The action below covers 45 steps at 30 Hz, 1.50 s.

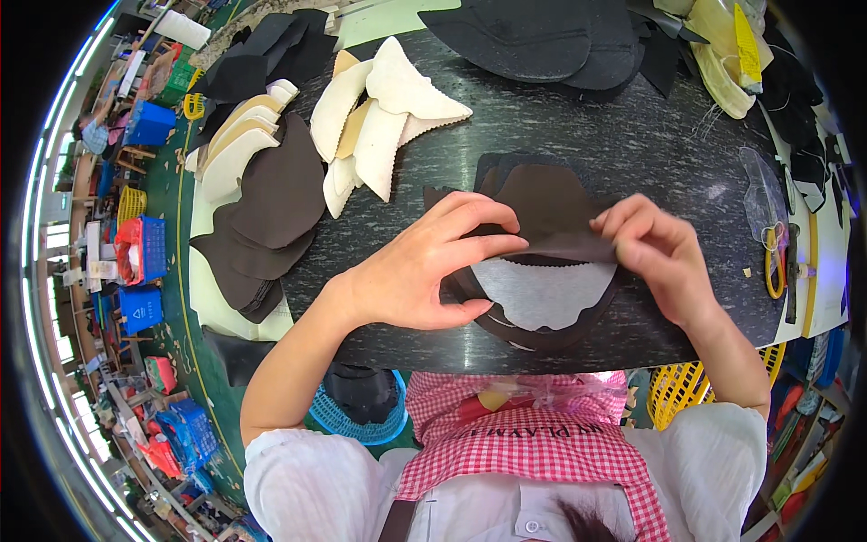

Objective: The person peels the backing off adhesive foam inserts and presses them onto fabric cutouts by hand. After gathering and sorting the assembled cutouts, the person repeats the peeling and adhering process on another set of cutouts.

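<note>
On the dark speckled table lies a small stack of dark brown cut pieces [542, 194], like leather shoe parts. A grey patch with a zigzag edge [542, 289] shows on the side nearer me. My left hand [424, 262] arches over the left side of the stack, fingers and thumb apart. Its fingertips touch the brown piece along the zigzag edge, and the thumb tip rests by the grey patch. My right hand [655, 257] has its fingers closed in a pinch on the brown piece's right edge. That hand is slightly blurred.
Brown pieces [280, 194] are piled at the left, beside cream zigzag-edged pieces [379, 126]. Black pieces [533, 45] lie at the far side. Yellow-handled scissors [774, 262] are at the right. Below the table edge stand a blue basket [370, 425] and a yellow basket [677, 393].
</note>
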### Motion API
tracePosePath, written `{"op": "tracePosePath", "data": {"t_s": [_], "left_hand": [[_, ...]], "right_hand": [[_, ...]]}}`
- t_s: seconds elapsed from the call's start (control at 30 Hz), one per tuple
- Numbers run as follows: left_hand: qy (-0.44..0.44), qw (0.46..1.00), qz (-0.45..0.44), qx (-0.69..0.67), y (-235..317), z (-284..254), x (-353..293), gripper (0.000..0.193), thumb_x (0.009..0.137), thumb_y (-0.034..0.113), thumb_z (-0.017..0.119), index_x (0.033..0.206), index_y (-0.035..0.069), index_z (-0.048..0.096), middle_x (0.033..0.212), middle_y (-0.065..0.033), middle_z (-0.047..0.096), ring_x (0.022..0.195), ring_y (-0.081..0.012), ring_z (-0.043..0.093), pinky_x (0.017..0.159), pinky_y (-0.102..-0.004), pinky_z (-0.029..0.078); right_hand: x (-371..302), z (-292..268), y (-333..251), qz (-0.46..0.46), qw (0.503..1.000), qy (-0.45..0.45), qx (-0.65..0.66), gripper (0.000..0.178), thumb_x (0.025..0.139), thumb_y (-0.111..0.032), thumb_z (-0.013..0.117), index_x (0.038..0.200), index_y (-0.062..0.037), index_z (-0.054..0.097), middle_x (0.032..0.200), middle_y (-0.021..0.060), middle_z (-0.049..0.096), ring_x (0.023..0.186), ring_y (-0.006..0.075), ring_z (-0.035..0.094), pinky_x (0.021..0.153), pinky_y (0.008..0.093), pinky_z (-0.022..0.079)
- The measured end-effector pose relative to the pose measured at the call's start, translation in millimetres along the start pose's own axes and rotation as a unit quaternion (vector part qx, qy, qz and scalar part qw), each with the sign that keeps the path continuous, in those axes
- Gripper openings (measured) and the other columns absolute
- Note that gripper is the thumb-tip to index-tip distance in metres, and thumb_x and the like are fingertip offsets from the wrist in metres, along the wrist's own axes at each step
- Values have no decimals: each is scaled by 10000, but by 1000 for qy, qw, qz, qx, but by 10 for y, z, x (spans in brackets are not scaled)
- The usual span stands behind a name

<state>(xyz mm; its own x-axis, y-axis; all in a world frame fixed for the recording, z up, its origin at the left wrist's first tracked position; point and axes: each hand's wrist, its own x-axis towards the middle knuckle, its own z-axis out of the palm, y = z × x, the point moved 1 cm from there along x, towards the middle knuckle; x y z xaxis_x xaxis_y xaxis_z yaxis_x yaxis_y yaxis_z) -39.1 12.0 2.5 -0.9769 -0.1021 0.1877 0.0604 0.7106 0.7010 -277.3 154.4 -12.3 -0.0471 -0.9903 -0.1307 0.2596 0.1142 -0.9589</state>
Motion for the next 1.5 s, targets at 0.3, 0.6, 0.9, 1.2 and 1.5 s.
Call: {"op": "tracePosePath", "data": {"t_s": [0.3,0.6,0.9,1.2,1.5], "left_hand": [[75,992,61,-83,-132,49,-109,155,717,-28,686,857,37,678,1060,-118,615,1070,-300,582,988,-479,411],[9,994,47,-97,-97,9,-82,222,672,56,770,795,41,586,1119,-122,534,1141,-331,502,1013,-489,364],[104,993,44,-33,21,125,-108,263,673,87,781,716,60,523,1079,-124,558,1095,-322,533,982,-495,387],[173,907,-77,376,-766,-584,229,306,780,22,611,1085,51,630,1146,-84,615,1143,-266,537,1004,-452,363],[340,819,112,449,-174,-554,207,280,747,100,637,1021,134,686,1110,-66,653,1069,-277,602,951,-448,413]], "right_hand": [[-10,72,-45,-165,924,-181,-294,143,684,-52,758,797,-86,676,1127,79,572,1182,305,501,1059,491,317],[-108,303,-88,-171,738,-307,-577,716,730,-401,709,1370,-264,420,1436,58,390,1366,292,294,1116,525,149],[1307,-128,-481,-417,631,19,-654,335,788,-107,647,1116,-50,614,1245,109,559,1221,296,472,990,406,395],[1313,-114,-806,-382,824,262,-326,281,910,-216,590,1040,25,652,1008,75,673,955,123,592,829,262,448],[257,553,-449,-255,846,-99,-457,303,852,-270,634,1027,-23,625,1043,130,615,905,219,606,799,349,473]]}}
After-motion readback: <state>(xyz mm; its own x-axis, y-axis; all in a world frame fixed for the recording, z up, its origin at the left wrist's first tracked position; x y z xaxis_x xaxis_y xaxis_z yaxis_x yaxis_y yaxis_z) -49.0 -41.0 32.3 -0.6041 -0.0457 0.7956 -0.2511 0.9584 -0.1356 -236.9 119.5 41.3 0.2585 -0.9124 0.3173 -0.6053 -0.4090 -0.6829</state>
